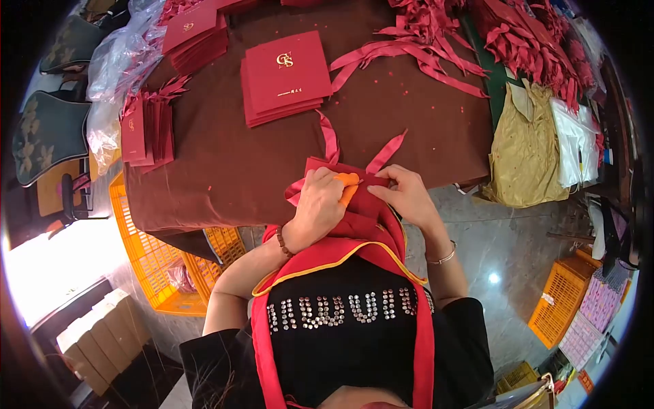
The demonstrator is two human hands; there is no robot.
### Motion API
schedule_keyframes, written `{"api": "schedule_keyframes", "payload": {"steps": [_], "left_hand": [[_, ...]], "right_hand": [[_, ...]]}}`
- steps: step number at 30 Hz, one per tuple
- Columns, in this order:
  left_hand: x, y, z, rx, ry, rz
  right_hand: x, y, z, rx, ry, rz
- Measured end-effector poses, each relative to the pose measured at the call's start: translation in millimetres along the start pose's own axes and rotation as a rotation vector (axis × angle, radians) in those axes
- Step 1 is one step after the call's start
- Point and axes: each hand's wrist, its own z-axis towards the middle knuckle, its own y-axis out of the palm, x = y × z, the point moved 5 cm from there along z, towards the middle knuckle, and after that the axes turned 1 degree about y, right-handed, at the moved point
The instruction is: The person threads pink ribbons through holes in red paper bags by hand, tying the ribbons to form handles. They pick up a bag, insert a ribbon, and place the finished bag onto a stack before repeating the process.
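A red paper bag (364,194) lies at the table's near edge, close to my body, with red ribbon (387,151) sticking up from it. My left hand (320,204) is closed on an orange-handled tool (347,187); its working end is too small to make out. My right hand (407,194) has its thumb and fingers bent together on the bag's right side, beside the tool's tip. What lies between those fingertips is partly hidden. Just beyond the bag sits a stack of flat red bags (285,75) with gold lettering.
A brown cloth covers the table (204,163). Loose red ribbons (415,58) and more bags (146,133) lie on it. Orange crates (153,262) stand below on the left, another crate (560,300) on the right. A gold-coloured sack (521,153) hangs at the right edge.
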Motion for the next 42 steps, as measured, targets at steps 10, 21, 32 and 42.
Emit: {"api": "schedule_keyframes", "payload": {"steps": [10, 21, 32, 42], "left_hand": [[4.2, 4.9, -2.5, -0.091, 0.018, 0.092], [10.5, 7.7, 0.4, -0.175, 0.005, 0.165], [10.3, 7.2, -2.6, -0.163, -0.014, 0.146], [25.3, 18.0, 1.5, -0.15, 0.132, 0.32]], "right_hand": [[4.6, 8.6, -8.3, 0.081, 0.034, -0.013], [-5.7, 11.7, -19.3, 0.188, -0.052, -0.126], [-0.1, 13.0, -18.5, 0.19, -0.026, -0.064], [8.8, 11.5, -22.3, 0.166, -0.04, 0.05]]}}
